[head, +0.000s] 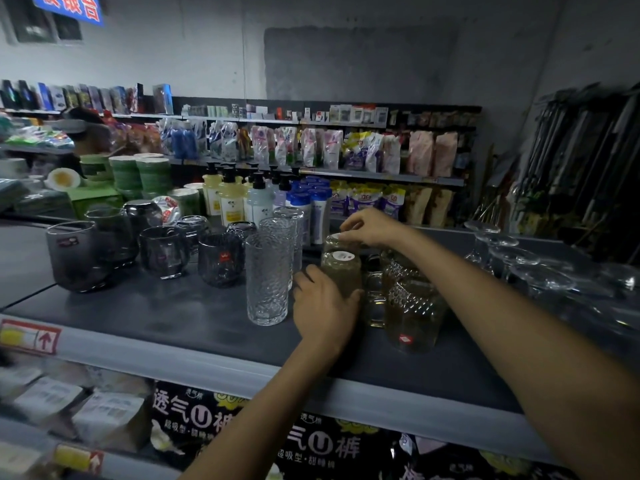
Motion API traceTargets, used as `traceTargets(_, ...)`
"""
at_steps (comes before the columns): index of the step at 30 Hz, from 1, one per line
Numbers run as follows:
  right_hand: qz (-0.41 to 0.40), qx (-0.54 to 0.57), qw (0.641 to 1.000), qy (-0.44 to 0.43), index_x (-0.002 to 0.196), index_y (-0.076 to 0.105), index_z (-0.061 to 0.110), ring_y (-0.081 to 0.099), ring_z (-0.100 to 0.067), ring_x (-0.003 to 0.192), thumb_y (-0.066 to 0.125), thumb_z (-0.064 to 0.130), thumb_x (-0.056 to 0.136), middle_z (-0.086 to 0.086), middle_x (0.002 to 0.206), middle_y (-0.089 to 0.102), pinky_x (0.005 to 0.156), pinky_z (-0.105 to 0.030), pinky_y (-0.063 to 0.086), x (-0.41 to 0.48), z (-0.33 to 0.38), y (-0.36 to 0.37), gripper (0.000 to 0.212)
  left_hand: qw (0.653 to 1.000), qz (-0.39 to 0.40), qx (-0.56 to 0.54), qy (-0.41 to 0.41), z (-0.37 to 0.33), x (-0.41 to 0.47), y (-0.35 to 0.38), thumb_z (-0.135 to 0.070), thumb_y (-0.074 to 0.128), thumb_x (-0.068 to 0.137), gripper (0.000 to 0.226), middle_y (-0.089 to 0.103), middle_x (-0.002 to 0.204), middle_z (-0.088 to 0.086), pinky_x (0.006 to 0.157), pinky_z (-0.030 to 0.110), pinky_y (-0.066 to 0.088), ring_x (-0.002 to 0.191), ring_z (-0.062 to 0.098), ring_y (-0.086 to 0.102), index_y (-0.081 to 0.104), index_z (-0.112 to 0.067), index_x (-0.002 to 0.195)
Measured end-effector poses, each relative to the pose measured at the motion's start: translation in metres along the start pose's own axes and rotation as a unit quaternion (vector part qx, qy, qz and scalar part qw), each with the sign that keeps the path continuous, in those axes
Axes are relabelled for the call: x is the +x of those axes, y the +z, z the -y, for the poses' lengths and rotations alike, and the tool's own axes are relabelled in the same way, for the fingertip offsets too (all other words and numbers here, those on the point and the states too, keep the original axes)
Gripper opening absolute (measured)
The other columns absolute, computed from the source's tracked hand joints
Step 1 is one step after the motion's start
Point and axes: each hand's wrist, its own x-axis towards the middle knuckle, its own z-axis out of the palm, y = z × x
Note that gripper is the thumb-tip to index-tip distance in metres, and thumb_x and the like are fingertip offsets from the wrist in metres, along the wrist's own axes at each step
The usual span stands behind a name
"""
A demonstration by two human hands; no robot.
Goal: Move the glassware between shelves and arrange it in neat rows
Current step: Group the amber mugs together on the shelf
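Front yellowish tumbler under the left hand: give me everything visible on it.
The yellowish tumbler is smooth, tinted, see-through glass, standing upside down on the dark shelf top, with a white sticker on its upturned base. The left hand grips its side. A matching tumbler stands right behind it, held at the top by the right hand; whether the two glasses touch is unclear. A patterned handled mug stands close on its right.

The dark shelf carries smoked tumblers at left, tall textured glasses centrally, then amber glasses, studded mugs and inverted stemware rightward.
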Motion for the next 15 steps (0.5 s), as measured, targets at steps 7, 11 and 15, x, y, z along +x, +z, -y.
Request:
traceTargets(7,-0.003,-0.047,0.999,-0.002,0.126,0.071,0.01,0.065,-0.021,0.114,0.082,0.03,0.086,-0.007,0.126,0.071,0.094,-0.034,0.055,-0.006,0.002,0.004,0.046,0.998,0.036,-0.049,0.031,0.011,-0.001,0.005,-0.033,0.076,0.086,0.077,0.046,0.141,0.02,0.098,0.05,0.049,0.126,0.043,0.053,0.031,-0.008,0.143)
traceTargets(11,-0.006,-0.052,0.999,-0.003,0.128,0.071,0.009,0.065,-0.021,0.116,0.083,0.027,0.087,-0.008,0.129,0.071,0.093,-0.031,0.054,-0.003,0.004,0.002,0.046,0.996,0.024,-0.073,0.033,0.014,0.0,0.002,-0.03,0.079,0.084,0.07,0.053,0.135,0.019,0.097,0.049,0.049,0.124,0.042,0.055,0.037,-0.009,0.135)
traceTargets(15,-0.005,-0.042,0.999,0.0,0.129,0.069,0.009,0.064,-0.022,0.118,0.082,0.03,0.087,-0.008,0.131,0.069,0.095,-0.032,0.053,-0.003,0.002,0.005,0.049,0.998,0.019,-0.058,0.025,0.015,-0.001,0.001,-0.035,0.082,0.083,0.071,0.051,0.134,0.019,0.095,0.048,0.048,0.123,0.043,0.055,0.037,-0.009,0.132)
